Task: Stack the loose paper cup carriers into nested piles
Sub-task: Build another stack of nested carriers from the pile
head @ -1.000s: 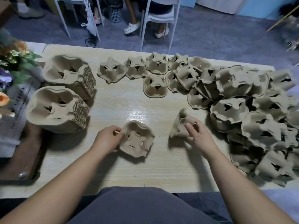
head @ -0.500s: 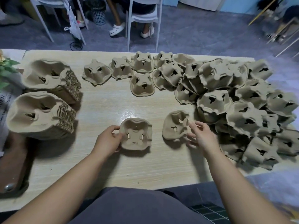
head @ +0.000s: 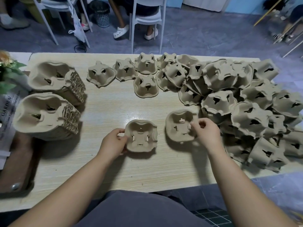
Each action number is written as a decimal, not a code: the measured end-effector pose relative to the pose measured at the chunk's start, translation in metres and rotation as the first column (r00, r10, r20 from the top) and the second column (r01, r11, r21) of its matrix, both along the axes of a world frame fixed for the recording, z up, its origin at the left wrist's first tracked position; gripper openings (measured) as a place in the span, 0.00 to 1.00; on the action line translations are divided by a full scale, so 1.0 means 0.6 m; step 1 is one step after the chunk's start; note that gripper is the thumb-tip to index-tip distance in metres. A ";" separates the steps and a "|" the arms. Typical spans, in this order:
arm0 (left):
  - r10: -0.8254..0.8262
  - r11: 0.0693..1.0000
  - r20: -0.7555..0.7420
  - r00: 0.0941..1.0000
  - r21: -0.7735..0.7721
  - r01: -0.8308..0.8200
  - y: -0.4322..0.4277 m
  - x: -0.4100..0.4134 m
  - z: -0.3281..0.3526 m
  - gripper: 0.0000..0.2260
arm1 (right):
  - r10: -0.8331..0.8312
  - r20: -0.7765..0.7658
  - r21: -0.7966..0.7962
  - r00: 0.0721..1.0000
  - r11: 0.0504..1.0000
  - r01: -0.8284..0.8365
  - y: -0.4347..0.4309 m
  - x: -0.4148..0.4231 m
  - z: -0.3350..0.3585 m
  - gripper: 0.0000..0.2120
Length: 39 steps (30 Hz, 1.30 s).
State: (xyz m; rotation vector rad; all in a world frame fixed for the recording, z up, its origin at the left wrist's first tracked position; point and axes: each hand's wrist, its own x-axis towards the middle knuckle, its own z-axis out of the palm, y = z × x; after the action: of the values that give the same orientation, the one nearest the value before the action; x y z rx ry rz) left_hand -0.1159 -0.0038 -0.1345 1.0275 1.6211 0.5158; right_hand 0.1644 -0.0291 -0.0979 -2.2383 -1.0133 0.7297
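Observation:
Two brown pulp cup carriers lie hollow side up on the wooden table (head: 114, 169) in front of me. My left hand (head: 113, 143) grips the left edge of the nearer carrier (head: 141, 136). My right hand (head: 205, 131) pinches the right rim of the second carrier (head: 178, 126), which sits flat beside the first. Two tall nested piles (head: 49, 79) (head: 44, 115) lie on their sides at the left. A big heap of loose carriers (head: 246, 108) covers the right side, mostly upside down.
Several single carriers (head: 100, 74) sit upside down along the far edge. Flowers and a printed paper (head: 6, 102) lie at the far left on a brown tray (head: 14, 161). White chairs, seated people's legs and a bin (head: 102, 15) stand beyond the table.
My right hand has turned its carrier from standing on edge to lying flat, hollow side up. My left hand has levelled its carrier. The view shifted right.

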 end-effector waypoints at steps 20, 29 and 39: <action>0.080 0.988 0.233 0.969 -0.144 -0.046 -0.020 0.025 0.012 0.12 | 0.318 -0.091 0.024 0.944 0.948 -0.317 0.011 -0.116 -0.008 0.08; 0.010 0.999 0.061 0.998 0.031 -0.012 -0.024 0.020 -0.005 0.13 | 0.579 0.206 -0.162 0.789 0.815 -0.556 0.012 -0.110 -0.030 0.08; 0.095 0.981 -0.067 0.993 0.174 -0.082 0.062 0.006 0.011 0.15 | 0.655 0.134 -0.041 0.744 0.754 -0.656 0.175 -0.095 -0.021 0.21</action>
State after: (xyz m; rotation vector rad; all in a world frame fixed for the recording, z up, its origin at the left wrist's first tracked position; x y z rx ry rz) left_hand -0.1122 0.0332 -0.1278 1.1156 1.7175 0.6938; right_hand 0.1075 0.0756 -0.1107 -1.9172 -1.9236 0.8469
